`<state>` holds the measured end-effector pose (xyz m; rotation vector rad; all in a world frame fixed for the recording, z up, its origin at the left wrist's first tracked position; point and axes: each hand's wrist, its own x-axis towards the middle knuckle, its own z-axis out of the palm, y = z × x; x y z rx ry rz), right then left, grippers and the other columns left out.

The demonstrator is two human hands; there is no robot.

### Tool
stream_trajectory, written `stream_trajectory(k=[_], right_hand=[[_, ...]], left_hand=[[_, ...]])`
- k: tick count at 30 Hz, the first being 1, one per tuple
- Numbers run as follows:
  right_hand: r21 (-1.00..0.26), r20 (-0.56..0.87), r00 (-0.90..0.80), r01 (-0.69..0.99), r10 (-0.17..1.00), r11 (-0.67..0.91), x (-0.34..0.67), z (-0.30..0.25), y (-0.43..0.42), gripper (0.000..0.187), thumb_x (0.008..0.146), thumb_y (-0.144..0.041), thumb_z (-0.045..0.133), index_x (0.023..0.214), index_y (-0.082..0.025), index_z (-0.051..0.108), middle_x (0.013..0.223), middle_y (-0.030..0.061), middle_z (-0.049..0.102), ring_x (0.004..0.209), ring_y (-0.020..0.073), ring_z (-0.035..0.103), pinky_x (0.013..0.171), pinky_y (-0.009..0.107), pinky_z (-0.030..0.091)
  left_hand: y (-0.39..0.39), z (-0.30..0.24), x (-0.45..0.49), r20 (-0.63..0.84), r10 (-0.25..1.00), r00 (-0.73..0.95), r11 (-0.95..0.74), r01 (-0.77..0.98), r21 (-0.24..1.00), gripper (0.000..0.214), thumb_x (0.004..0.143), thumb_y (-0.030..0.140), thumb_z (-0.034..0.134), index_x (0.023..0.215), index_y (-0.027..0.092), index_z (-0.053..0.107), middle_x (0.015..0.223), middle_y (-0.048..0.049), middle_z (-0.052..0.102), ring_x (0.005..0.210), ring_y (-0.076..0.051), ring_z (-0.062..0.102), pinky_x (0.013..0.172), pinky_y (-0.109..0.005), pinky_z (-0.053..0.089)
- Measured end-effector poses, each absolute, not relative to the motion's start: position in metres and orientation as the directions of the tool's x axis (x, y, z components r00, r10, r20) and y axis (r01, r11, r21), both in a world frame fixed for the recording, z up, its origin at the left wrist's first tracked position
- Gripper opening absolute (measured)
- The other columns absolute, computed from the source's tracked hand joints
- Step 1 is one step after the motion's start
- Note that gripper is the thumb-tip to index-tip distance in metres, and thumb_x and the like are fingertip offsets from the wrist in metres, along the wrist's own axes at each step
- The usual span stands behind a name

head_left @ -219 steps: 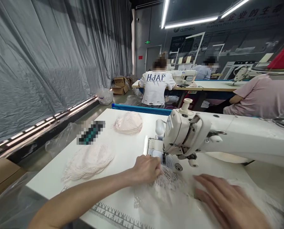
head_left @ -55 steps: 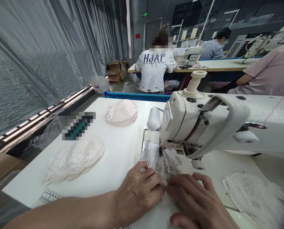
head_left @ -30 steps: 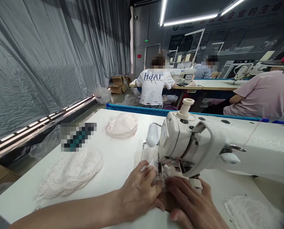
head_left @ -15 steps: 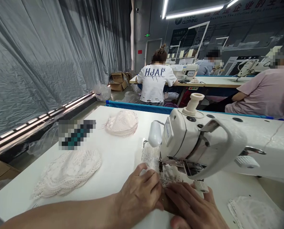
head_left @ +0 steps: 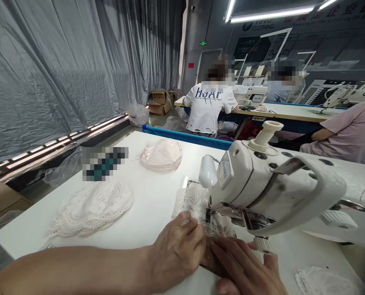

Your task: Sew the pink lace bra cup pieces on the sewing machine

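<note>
A piece of white lace (head_left: 195,199) lies under the presser foot (head_left: 209,215) of a white sewing machine (head_left: 242,180). My left hand (head_left: 179,248) is closed in a pinch on the lace's near edge, left of the foot. With fingers stretched out and laid flat, my right hand (head_left: 246,264) presses on the near right part of the lace, close against my left fingertips. Its thumb is apart from the fingers. The edge between the two hands is mostly hidden.
A pile of scalloped lace pieces (head_left: 93,209) lies left on the white table (head_left: 148,200). Behind it are a pale pink bundle (head_left: 161,155) and a blurred-out dark item (head_left: 105,164). More lace (head_left: 326,280) lies at the right. Co-workers sit beyond the table's blue edge (head_left: 185,137).
The view has turned a little left, so the machine and background sit farther right. My left fingers are curled tighter on the lace. Both hands stay beside the presser foot.
</note>
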<state>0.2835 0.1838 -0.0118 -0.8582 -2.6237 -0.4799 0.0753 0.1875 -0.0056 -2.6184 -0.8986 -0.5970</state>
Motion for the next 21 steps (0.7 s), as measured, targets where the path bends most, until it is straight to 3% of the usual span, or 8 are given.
stream_trajectory(k=[4,9,17,21], right_hand=[[0.235,0.483,-0.725,0.647,0.490,0.725,0.283,-0.018,0.186,0.046,0.094,-0.051,0.031,0.104,-0.020,0.064,0.100,0.0072,0.071,0.073,0.0211,0.065,0.077,0.038,0.030],[0.194,0.518,-0.676,0.690,0.524,0.697,0.288,-0.030,0.190,0.040,0.094,-0.048,0.035,0.111,-0.022,0.060,0.105,0.0078,0.069,0.076,0.0224,0.063,0.080,0.041,0.029],[0.027,0.516,-0.593,0.732,0.618,0.680,0.280,-0.024,0.183,0.034,0.096,-0.041,0.035,0.105,-0.021,0.060,0.104,0.0077,0.068,0.081,0.0203,0.063,0.081,0.040,0.029],[-0.064,0.559,-0.588,0.672,0.585,0.737,0.275,-0.016,0.176,0.028,0.096,-0.037,0.037,0.102,-0.020,0.060,0.097,0.0067,0.069,0.086,0.0204,0.061,0.080,0.038,0.031]], left_hand=[[0.193,-0.005,0.071,0.444,0.533,0.721,-0.751,0.644,-0.145,0.019,0.086,0.028,0.055,0.084,0.010,0.058,0.085,-0.0043,0.056,0.090,-0.018,0.053,0.092,-0.039,0.037],[0.203,-0.003,0.068,0.376,0.585,0.718,-0.734,0.667,-0.130,0.028,0.086,0.038,0.054,0.093,0.011,0.056,0.091,-0.0043,0.057,0.096,-0.018,0.052,0.099,-0.039,0.032],[0.210,-0.004,0.067,0.349,0.609,0.712,-0.723,0.679,-0.124,0.022,0.088,0.033,0.051,0.090,0.012,0.055,0.087,-0.0042,0.056,0.090,-0.018,0.053,0.091,-0.036,0.036],[0.193,-0.005,0.062,0.361,0.598,0.716,-0.708,0.682,-0.180,0.016,0.089,0.024,0.048,0.089,0.010,0.054,0.084,-0.0053,0.057,0.087,-0.018,0.053,0.084,-0.034,0.039]])
